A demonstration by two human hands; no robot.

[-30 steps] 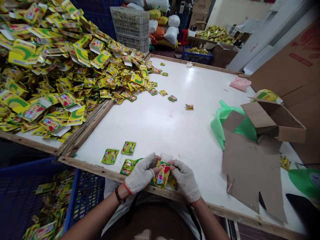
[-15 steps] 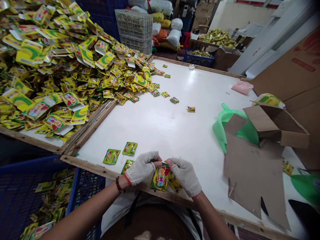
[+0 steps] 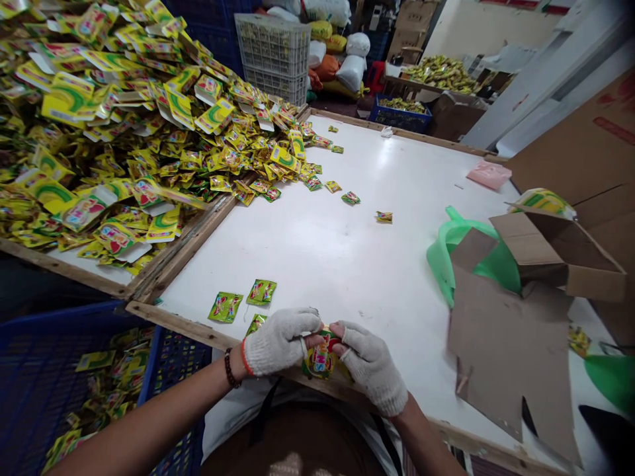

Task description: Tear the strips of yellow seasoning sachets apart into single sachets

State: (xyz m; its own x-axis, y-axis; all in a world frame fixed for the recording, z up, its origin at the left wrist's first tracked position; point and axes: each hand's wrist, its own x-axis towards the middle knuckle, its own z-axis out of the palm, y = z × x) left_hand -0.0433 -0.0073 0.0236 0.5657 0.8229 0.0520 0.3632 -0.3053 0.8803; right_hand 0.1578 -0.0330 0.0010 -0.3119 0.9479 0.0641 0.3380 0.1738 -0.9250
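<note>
Gloved hands working at the near edge of a white table (image 3: 342, 258). We see the left hand (image 3: 280, 344) pinching the upper left of a printed box (image 3: 320, 360) between thumb and fingers; the right hand (image 3: 374, 367) grips its upper right, thumb across the front. The box sits between the two hands, above the wooden rim (image 3: 188, 326). Compared with half a second earlier, we note that the right thumb reaches farther over the printed face, and that the yellow packet then visible to the right of the box is now mostly hidden by the right hand. Over the near edge of the heap (image 3: 124, 132), we also find a blurred yellow strip (image 3: 181, 197) that was not there before. Unchanged are three green sachets: two (image 3: 225, 307) (image 3: 262, 292) lie apart from the left hand, while the third (image 3: 256, 324) lies partly behind it. At right, we observe the flattened cardboard (image 3: 506, 350) overlapping green plastic (image 3: 441, 258), as before.
</note>
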